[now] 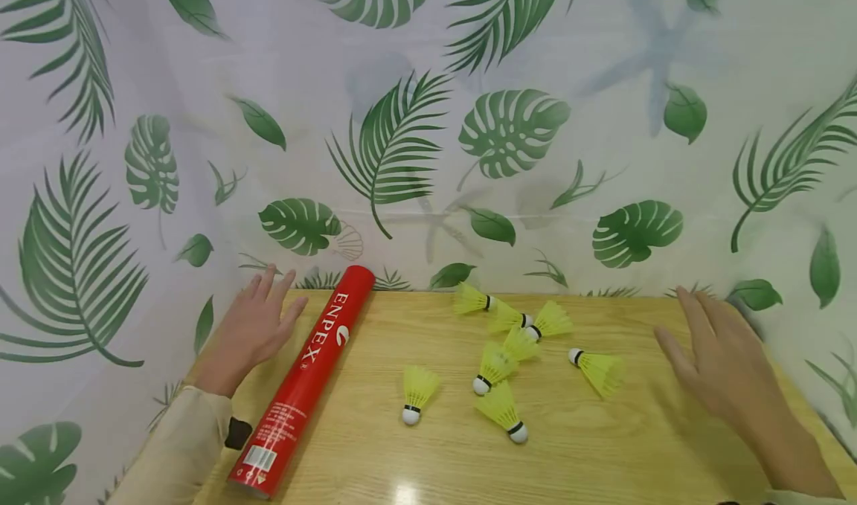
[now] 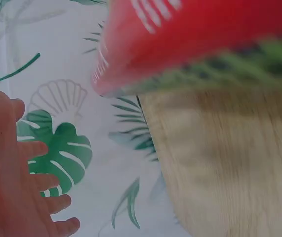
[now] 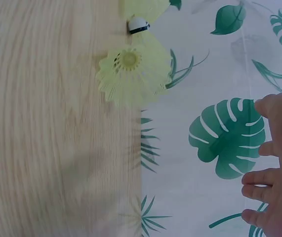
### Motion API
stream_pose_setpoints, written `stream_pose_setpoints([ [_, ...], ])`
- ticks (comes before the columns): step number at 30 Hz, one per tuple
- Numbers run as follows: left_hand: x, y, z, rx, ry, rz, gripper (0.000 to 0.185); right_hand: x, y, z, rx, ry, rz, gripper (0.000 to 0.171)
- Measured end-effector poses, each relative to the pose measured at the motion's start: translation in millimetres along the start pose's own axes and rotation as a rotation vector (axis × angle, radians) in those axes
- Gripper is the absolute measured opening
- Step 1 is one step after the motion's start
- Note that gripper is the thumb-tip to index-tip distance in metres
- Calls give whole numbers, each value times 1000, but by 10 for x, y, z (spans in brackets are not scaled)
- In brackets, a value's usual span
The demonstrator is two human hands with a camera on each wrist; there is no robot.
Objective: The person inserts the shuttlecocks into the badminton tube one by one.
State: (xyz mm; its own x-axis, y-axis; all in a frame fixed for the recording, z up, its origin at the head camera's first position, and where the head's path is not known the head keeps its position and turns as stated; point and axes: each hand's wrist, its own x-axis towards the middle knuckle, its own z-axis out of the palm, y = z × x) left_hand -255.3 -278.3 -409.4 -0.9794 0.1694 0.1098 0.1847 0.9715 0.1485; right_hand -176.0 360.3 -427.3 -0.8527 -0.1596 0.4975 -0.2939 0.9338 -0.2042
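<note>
A long red tube (image 1: pixel 304 375) marked ENPEX lies diagonally on the left of the wooden table (image 1: pixel 602 453). My left hand (image 1: pixel 257 325) hovers just left of the tube's far end, fingers spread, holding nothing. In the left wrist view the tube (image 2: pixel 195 34) is a red blur above the hand (image 2: pixel 17 177). Several yellow shuttlecocks (image 1: pixel 498 360) lie scattered at the table's middle. My right hand (image 1: pixel 719 360) is open over the table's right side, right of the nearest shuttlecock (image 1: pixel 598 369). The right wrist view shows a shuttlecock (image 3: pixel 133 74) and my right hand's fingers (image 3: pixel 274 182).
A white curtain printed with green leaves (image 1: pixel 428 133) hangs close behind the table and down its left and right sides. The table's far edge (image 1: pixel 535 294) meets the curtain. Bare wood lies in front of the shuttlecocks.
</note>
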Motion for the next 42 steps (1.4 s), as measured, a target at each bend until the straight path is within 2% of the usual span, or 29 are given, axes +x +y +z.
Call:
stream_pose_setpoints([
  [5,145,267,61,-73,47,-13,70,-145,-88,-7,75,-12,123,69],
  [9,239,469,108,-158,57,-59,72,-251,-155,9,125,-6,194,66],
  [14,283,619,131,-230,0,-144,74,-355,-210,113,195,77,247,59],
  [19,342,724,185,-296,-29,-170,74,-384,-226,202,227,191,265,56],
  [21,356,757,221,-315,-28,-185,74,-385,-227,223,236,210,273,55],
  [24,338,820,266,-347,-10,-229,72,-399,-220,258,241,196,288,55],
  [30,293,922,383,-387,41,-312,70,-366,-228,328,289,101,294,55],
  [36,244,888,629,-329,51,-380,71,-326,-337,454,330,17,281,52],
  [42,134,825,710,-280,14,-414,76,-315,-451,540,329,-27,276,45],
])
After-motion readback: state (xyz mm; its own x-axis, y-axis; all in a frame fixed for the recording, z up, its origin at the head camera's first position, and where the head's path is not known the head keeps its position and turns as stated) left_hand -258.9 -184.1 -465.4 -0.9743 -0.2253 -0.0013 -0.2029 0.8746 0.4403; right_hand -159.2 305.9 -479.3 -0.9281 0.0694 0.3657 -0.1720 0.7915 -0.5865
